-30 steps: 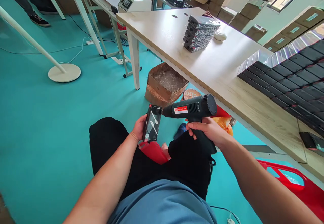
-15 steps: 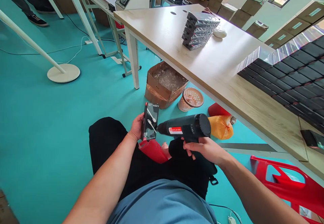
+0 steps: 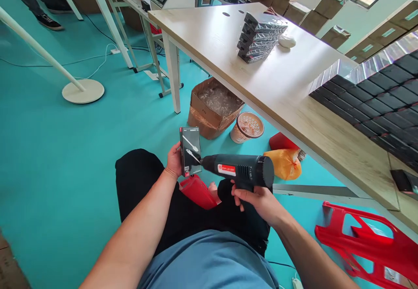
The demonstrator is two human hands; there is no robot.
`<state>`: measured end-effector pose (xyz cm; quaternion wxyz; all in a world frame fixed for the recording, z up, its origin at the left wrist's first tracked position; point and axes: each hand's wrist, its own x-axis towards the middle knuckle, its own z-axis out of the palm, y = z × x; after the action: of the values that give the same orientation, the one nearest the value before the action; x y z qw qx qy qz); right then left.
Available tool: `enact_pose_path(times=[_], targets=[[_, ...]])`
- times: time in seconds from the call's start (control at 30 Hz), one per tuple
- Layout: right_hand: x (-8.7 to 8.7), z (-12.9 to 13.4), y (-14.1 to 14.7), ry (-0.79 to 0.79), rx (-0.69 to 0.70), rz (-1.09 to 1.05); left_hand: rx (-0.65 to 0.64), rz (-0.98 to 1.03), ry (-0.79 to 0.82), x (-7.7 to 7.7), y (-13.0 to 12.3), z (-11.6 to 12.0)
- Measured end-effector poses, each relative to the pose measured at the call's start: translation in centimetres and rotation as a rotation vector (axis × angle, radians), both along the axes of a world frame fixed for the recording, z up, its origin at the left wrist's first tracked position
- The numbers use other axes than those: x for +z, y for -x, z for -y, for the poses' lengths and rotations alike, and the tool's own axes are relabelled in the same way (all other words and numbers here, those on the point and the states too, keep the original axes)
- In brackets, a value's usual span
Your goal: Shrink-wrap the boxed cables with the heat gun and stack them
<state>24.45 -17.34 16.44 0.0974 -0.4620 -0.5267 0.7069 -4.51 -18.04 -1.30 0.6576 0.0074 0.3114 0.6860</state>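
A small black retail box (image 3: 190, 149) with a white cable pictured on its front is held upright in my left hand (image 3: 174, 160), gripped by its left edge above my knees. My right hand (image 3: 253, 197) wraps the handle of a dark heat gun (image 3: 240, 168) that carries a red and white label. The gun lies level, its nozzle pointing left, right at the box's lower right side; whether it touches cannot be told. Below the box, a red stool edge (image 3: 199, 192) shows between my legs.
A wooden-top table (image 3: 274, 80) runs along the right, bearing a stack of wrapped boxes (image 3: 259, 38) and rows of black boxes (image 3: 375, 99). Beneath stand a carton of clear film (image 3: 204, 117), a waste basket (image 3: 241, 134) and an orange bag (image 3: 285, 163). A red stool (image 3: 359, 239) stands at right.
My left hand has shifted the box slightly left and up and turned its front more towards me. The heat gun's nozzle has followed a little to the left.
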Motion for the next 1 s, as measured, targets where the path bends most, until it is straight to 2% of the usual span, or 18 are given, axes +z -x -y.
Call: enact_pose_path(times=[0.07,0.17,0.2,0.33,0.47,0.53,0.6,0.67,0.77,0.9,0.97,1.0], targets=[[0.2,0.0,0.0,0.014,0.001,0.015,-0.016,0.024,-0.005,0.2,0.0,0.0],[0.4,0.2,0.3,0.107,0.141,0.003,0.024,0.057,0.001,0.6,-0.1,0.0],[0.4,0.4,0.4,0.109,0.136,-0.019,0.057,0.064,0.000,0.8,-0.1,0.0],[0.1,1.0,1.1,0.041,-0.037,-0.105,0.194,0.060,-0.007,1.1,-0.1,0.1],[-0.1,1.6,1.2,0.122,0.129,-0.100,0.221,0.040,0.019,1.2,0.0,0.1],[-0.2,1.6,1.1,0.107,0.141,-0.068,0.225,0.028,0.016,1.2,0.1,0.1],[-0.2,1.2,0.8,0.042,0.062,-0.033,0.195,0.032,0.019,1.2,0.1,0.1],[0.0,0.2,0.8,0.000,0.010,-0.016,0.114,0.047,0.050,1.1,0.0,0.1],[1.0,-1.7,1.5,-0.032,0.047,-0.039,-0.054,0.051,0.129,1.0,-0.3,0.1],[2.9,-4.1,3.6,-0.175,0.026,-0.055,-0.222,0.038,0.163,0.8,-0.8,0.2],[3.7,-4.7,4.2,-0.189,0.095,-0.022,-0.234,0.045,0.147,0.8,-0.8,0.3],[4.0,-4.7,4.3,-0.164,0.179,0.000,-0.226,0.050,0.137,0.8,-0.8,0.4]])
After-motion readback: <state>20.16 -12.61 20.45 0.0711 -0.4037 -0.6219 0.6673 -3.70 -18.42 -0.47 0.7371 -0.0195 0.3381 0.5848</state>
